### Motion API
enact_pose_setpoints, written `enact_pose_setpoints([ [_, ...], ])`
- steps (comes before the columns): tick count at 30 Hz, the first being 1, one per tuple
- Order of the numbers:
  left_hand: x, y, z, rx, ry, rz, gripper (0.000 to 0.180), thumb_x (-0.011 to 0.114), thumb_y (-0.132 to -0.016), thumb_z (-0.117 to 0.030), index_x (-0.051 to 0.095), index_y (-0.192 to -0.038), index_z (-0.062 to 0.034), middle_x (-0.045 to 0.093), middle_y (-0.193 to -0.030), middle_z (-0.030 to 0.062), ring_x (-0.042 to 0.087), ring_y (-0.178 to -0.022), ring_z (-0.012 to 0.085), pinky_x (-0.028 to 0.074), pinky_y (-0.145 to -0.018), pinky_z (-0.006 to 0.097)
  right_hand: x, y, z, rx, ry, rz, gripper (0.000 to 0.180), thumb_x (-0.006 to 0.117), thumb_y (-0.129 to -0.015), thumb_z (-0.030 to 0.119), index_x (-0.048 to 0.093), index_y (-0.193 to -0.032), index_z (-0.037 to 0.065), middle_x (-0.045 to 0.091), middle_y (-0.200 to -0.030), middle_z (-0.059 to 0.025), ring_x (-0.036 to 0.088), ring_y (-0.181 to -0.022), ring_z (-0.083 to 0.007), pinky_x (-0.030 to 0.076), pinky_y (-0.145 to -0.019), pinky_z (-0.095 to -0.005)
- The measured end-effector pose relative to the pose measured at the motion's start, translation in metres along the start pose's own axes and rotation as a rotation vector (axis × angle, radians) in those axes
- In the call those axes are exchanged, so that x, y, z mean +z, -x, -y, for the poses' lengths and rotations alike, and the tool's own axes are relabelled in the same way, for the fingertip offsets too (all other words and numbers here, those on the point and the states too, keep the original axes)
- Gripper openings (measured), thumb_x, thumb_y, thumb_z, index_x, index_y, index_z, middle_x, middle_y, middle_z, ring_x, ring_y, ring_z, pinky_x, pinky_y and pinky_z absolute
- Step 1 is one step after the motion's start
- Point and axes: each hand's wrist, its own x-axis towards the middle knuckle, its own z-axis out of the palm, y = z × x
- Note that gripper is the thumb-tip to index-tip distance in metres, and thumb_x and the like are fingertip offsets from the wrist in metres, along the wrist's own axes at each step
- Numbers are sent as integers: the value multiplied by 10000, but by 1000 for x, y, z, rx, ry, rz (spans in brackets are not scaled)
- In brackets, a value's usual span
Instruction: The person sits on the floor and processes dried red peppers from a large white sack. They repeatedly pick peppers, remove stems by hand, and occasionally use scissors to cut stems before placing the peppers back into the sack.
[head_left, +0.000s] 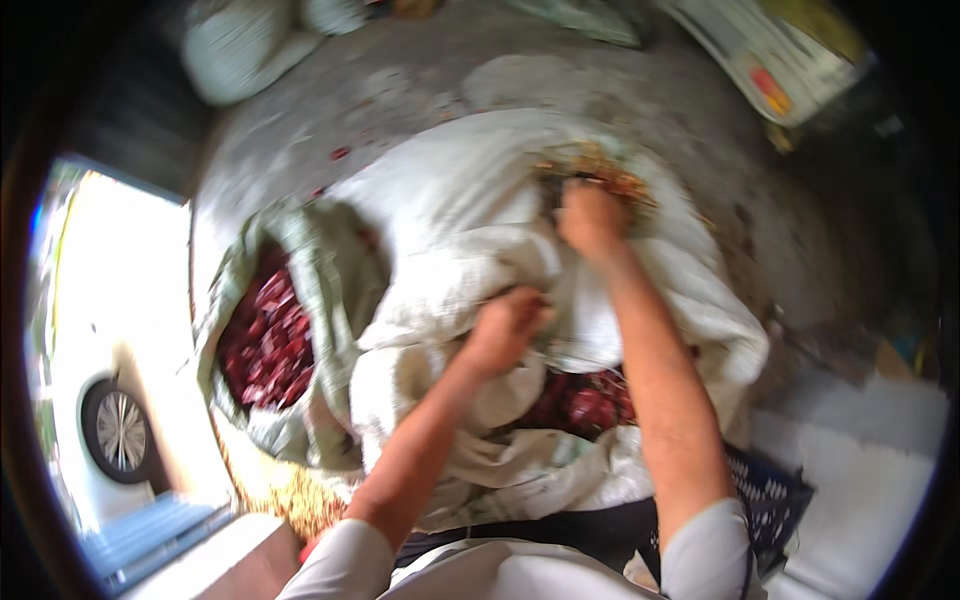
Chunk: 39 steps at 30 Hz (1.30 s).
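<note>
A white woven sack [430, 270] lies folded before me, with dark red dried chilies [590, 405] showing in its opening. My left hand [508, 325] is above the fold, its fingers curled together around something too small and blurred to name. Farther off, my right hand [592, 215] reaches down at a heap of yellow-brown and reddish stems [625, 180] on the white cloth. Its fingertips are smeared by motion and partly hidden, so what they hold does not show.
At the left stands a pale green sack [335, 260] filled with dark red dried chilies [270, 340]. Full white sacks [240, 50] rest at the far left. A black perforated crate [775, 505] is near my right side. Grey concrete floor [420, 100] stretches beyond.
</note>
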Motion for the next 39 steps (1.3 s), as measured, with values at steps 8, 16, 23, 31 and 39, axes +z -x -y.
enact_pose_setpoints([
  [8, -2, -13, 11, 217, -266, -40, 240, 683, -883, -187, 614, -977, 22, 649, -819, 193, 642, -755, 342, 494, -699, 406, -18, -6, -11, 43, -349, -205, 411, 667, -686, 181, 576, -1034, -17, 665, -1030, -273, 637, -988, -449, 495, -880, -469],
  [16, -9, 0, -11, 180, -129, -88, 273, 652, -942, -236, 619, -1057, 9, 676, -822, 121, 613, -651, 184, 489, -598, 331, -124, 127, -12, -210, -912, -476, 159, 691, -830, 15, 653, -984, 3, 671, -1053, -76, 620, -1027, -181, 499, -870, -322],
  [23, -9, 81, -72, -80, 952, 171, 227, 543, -986, -222, 590, -1066, -15, 640, -882, 62, 550, -597, 83, 391, -433, 214, -83, 274, 13, -675, -514, -526, 148, 654, -847, -33, 719, -947, 56, 618, -1278, -95, 607, -1192, -306, 520, -974, -410],
  [31, 28, 158, -75, -57, 861, 6, 315, 614, -967, -336, 582, -1073, -41, 665, -858, 88, 608, -621, 123, 505, -502, 246, -21, 383, 13, -423, -1027, -496, 271, 716, -817, 0, 653, -1079, 12, 628, -1166, -178, 655, -1062, -323, 545, -928, -377],
  [39, 71, 180, -86, -81, 654, 118, 220, 595, -996, -251, 585, -1025, -33, 665, -895, 87, 580, -651, 78, 448, -517, 199, -10, 416, 11, 34, -1558, -35, 707, 721, -867, 120, 283, -1403, -26, 670, -975, -117, 690, -853, -172, 542, -759, -291],
])
